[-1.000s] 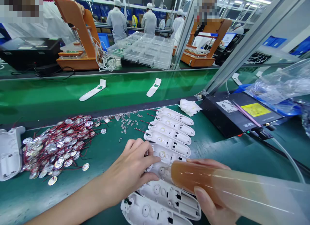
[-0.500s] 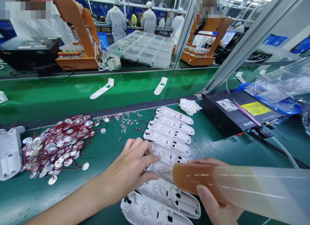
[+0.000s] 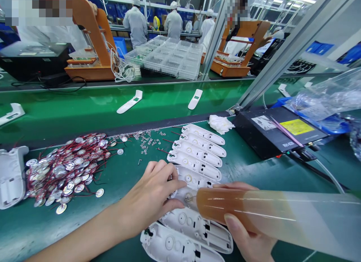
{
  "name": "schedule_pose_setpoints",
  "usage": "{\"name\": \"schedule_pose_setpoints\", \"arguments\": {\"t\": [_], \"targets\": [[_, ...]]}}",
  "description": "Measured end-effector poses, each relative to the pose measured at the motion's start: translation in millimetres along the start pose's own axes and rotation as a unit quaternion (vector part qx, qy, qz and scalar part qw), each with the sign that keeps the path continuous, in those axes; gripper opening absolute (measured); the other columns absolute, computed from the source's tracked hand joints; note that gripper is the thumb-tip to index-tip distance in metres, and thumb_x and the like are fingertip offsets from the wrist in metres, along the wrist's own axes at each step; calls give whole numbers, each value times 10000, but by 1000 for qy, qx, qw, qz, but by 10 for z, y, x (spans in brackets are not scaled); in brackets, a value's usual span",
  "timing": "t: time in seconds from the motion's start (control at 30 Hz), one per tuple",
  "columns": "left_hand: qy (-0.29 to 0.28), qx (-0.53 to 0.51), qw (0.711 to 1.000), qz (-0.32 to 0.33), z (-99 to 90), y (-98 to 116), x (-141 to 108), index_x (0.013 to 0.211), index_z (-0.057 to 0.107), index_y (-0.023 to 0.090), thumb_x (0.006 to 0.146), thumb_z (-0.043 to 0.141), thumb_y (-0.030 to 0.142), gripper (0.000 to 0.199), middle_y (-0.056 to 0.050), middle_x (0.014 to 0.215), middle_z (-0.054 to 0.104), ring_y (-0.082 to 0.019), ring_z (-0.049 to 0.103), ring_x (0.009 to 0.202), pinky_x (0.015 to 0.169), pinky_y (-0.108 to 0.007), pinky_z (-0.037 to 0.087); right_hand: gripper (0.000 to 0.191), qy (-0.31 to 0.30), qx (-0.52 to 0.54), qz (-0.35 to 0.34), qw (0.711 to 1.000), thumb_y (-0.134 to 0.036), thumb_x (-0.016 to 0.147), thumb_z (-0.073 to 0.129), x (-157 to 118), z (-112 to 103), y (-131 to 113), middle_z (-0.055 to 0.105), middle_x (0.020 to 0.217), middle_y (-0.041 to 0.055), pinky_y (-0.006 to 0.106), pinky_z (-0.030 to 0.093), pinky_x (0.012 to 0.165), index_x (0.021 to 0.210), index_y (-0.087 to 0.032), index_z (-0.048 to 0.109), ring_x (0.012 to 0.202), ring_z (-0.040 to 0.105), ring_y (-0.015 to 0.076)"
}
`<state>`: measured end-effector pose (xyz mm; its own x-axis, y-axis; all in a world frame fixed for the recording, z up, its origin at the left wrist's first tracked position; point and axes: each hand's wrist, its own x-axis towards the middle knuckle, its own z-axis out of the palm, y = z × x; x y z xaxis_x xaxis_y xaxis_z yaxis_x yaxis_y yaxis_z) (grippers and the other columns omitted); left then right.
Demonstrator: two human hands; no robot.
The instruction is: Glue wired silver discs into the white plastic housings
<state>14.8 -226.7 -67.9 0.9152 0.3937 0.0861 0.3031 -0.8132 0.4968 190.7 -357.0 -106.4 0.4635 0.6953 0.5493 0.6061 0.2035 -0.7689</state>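
Note:
White plastic shell halves (image 3: 201, 230) lie in a slanting row on the green bench. My left hand (image 3: 160, 190) rests at the left end of one shell in the row, thumb and forefinger bent around that end, other fingers curled. My right hand (image 3: 248, 235) is wrapped round a thick glue syringe (image 3: 270, 209), amber toward the front and milky toward the rear. Its thin tip reaches the round seat (image 3: 188, 197) of the shell my left hand steadies. Shells farther up the row have red wires trailing from their left ends.
A heap of round metal discs with red wires (image 3: 70, 168) lies left, with small clear parts (image 3: 146, 141) beyond. A black controller box (image 3: 279, 130) and crumpled tissue (image 3: 220, 124) stand right. White pieces (image 3: 131, 102) ride the green conveyor (image 3: 163, 100); people work behind.
The syringe in my right hand has shifted slightly left, its tip moving onto the shell's round seat. White pieces on the conveyor have moved right. My left hand has stayed put.

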Motion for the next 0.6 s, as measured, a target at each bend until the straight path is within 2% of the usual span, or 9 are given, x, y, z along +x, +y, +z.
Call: {"name": "schedule_pose_setpoints", "arguments": {"t": [0.43,0.6], "targets": [[-2,1,1000,9,29,-33,-14,1084,560,248,773,683,269,336,-21,931,481,-195,391,852,713,-323,320,306,16,17,20,1000,-364,772,586,1,-13,53,614,866,72,389,535,657,1031,-210,537,735,629,225],[-2,-2,1000,12,26,-33,-13,1078,559,249,774,681,272,328,-19,938,484,-194,394,853,717,-325,316,247,40,9,16,999,-336,770,591,26,-25,58,604,841,65,371,534,639,981,-209,563,717,622,209]]}}
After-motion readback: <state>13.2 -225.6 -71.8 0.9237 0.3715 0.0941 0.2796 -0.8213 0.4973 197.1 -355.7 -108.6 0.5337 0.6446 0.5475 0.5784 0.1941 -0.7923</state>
